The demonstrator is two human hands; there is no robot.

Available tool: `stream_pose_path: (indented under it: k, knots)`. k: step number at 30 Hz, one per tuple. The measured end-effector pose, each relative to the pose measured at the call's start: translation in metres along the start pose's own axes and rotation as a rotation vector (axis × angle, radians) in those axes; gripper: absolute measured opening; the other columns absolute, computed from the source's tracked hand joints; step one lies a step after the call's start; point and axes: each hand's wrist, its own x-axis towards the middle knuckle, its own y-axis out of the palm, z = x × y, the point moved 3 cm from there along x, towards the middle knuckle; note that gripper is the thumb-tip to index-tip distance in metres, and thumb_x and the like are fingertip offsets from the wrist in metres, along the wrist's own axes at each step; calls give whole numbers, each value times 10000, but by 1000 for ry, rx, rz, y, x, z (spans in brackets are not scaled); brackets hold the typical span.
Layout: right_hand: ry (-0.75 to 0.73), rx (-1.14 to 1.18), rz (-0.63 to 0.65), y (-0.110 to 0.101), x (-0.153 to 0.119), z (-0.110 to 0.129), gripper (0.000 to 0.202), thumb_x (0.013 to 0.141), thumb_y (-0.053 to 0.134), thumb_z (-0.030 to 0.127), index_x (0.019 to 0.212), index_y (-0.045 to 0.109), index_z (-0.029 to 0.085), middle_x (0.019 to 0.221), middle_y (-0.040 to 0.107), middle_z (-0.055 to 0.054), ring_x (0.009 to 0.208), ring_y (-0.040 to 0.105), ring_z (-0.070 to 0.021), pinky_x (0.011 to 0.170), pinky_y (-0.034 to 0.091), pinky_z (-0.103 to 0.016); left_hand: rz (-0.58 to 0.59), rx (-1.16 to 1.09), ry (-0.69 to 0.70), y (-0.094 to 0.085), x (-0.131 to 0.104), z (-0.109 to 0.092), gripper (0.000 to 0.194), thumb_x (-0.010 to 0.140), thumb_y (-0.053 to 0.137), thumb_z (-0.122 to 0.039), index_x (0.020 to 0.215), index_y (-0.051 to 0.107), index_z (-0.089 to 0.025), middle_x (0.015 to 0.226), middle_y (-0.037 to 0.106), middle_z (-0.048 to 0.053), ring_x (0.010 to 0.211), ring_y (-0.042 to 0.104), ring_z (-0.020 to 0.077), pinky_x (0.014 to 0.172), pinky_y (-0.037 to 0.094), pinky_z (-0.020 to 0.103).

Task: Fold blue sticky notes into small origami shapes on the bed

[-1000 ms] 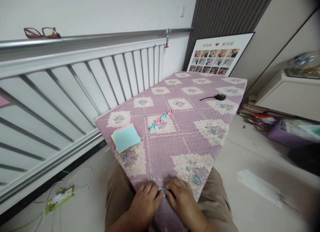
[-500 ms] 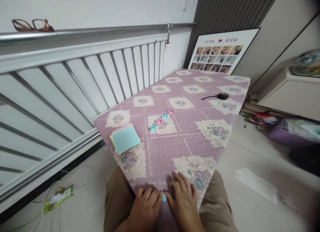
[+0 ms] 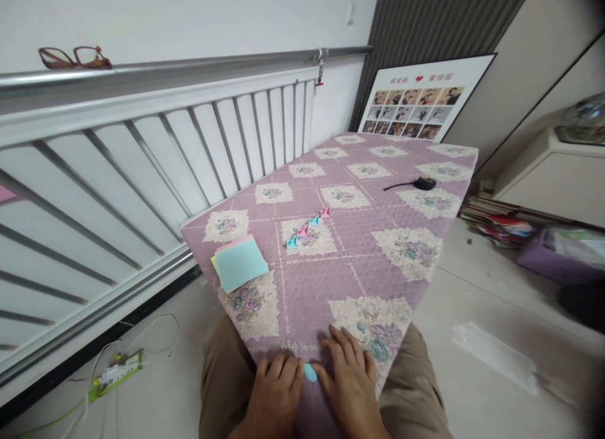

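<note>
A small light-blue folded paper [image 3: 309, 372] lies on the cloth at the table's near edge, between my two hands. My left hand [image 3: 276, 388] has its fingers curled together, with the tips on the paper's left edge. My right hand [image 3: 348, 377] rests on the cloth with fingers spread, and its thumb touches the paper's right side. Further up the table, several small folded paper pieces stand in a slanting row, among them a blue one [image 3: 292, 242] and a pink one [image 3: 325, 213]. A stack of square paper sheets [image 3: 241, 264], blue on top, lies to the left.
A purple floral cloth [image 3: 309, 288] covers the table. A black object with a strap [image 3: 424, 183] lies toward the far right. White radiator bars [image 3: 155, 174] run along the left side. A photo board [image 3: 428, 99] leans behind. On the floor at left lies a power strip [image 3: 116, 375].
More of the blue folded paper shows between my hands. My left hand's fingertips have shifted slightly left off it. The whole view has shifted a little.
</note>
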Motion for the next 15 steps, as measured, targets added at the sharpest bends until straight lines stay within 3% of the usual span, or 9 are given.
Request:
stream_pose_path:
  k: [7, 11, 15]
  knots:
    - [-58, 100, 16, -6, -1, -2, 190, 816, 558, 359, 986, 623, 305, 1267, 595, -33, 1223, 462, -312, 963, 266, -572, 361, -253, -173, -18, 27, 9, 232, 889, 482, -154, 1028, 640, -250, 1016, 625, 21, 932, 517, 207, 809, 371, 340]
    - [-97, 235, 91, -11, -3, -6, 156, 852, 494, 292, 927, 630, 315, 1123, 673, -8, 1149, 539, -264, 984, 244, -555, 396, -418, -249, -30, 39, 12, 172, 849, 506, -178, 897, 663, -228, 987, 601, 22, 942, 499, 197, 835, 370, 316]
    - [-135, 285, 162, -15, -4, -5, 98, 785, 558, 265, 824, 641, 298, 1111, 674, -3, 1127, 554, -258, 1001, 234, -531, 389, -459, -294, -26, 41, 13, 186, 840, 489, -172, 872, 665, -222, 954, 592, 29, 929, 499, 192, 850, 362, 319]
